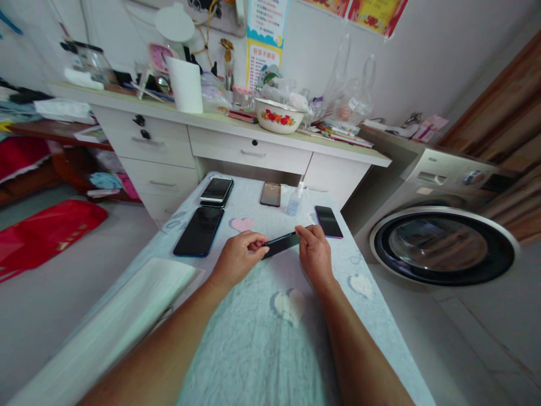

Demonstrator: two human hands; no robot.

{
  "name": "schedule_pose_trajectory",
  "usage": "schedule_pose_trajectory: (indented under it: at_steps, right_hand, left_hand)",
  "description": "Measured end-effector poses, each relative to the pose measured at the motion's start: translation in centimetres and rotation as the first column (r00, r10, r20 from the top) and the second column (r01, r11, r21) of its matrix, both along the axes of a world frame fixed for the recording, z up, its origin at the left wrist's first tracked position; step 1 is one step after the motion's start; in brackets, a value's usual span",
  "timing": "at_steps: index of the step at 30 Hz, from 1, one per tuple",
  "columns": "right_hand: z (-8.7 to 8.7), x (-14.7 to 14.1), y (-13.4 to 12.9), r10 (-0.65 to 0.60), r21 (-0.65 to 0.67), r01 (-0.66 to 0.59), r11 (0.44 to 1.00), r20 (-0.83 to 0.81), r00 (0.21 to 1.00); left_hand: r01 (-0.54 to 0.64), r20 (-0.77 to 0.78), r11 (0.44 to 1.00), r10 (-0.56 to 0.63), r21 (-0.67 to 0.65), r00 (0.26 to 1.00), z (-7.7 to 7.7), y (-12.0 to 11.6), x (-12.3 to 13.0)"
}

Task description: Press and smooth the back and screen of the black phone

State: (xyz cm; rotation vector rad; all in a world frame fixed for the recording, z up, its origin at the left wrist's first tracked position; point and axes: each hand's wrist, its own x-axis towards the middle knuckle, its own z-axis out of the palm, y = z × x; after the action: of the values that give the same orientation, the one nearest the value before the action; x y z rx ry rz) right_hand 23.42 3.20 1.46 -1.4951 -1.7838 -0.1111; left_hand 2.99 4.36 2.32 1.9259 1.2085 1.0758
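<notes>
Black phone (pixel 281 245): between both hands over the pale tablecloth (pixel 245 344), slanted, contact with cloth unclear | left hand (pixel 239 256): thumb and fingers pinched on its left end | right hand (pixel 315 254): fingers closed on its right end, middle uncovered | beyond: clear spray bottle (pixel 293 202), upright | right: purple-edged phone (pixel 328 221), flat

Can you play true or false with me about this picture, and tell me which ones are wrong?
1. The left hand and right hand hold the same dark flat thing. True.
2. The clear bottle lies on its side. False: the clear bottle stands upright.
3. The washing machine stands right of the table. True.
4. The flowered bowl sits on the table. False: the flowered bowl sits on the cabinet.
</notes>
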Motion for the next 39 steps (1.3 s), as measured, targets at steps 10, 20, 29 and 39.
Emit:
schedule_pose_trajectory:
  at_steps: [10,20,29,39]
  right_hand:
    - [-0.4,1.6,0.7,-0.130,0.043,0.131,0.990,-0.015,0.991]
    - [0.2,-0.6,-0.4,-0.076,-0.015,0.077,0.997,0.057,0.995]
    - [0.8,-4.1,-1.5,0.095,-0.093,-0.086,0.992,0.096,0.991]
    - [1.0,-6.5,-2.1,0.272,-0.127,-0.257,0.958,0.123,0.954]
  left_hand:
    - [0.061,-0.024,0.998,-0.061,0.032,0.998,0.1,0.2,-0.6]
    - [0.031,-0.025,0.997,-0.029,0.072,0.999,-0.5,1.4,-1.9]
    - [0.018,0.006,0.999,-0.017,-0.028,1.000,-0.5,1.4,-1.7]
    - [0.027,0.112,0.992,-0.014,-0.122,0.994,-0.4,1.3,-1.6]
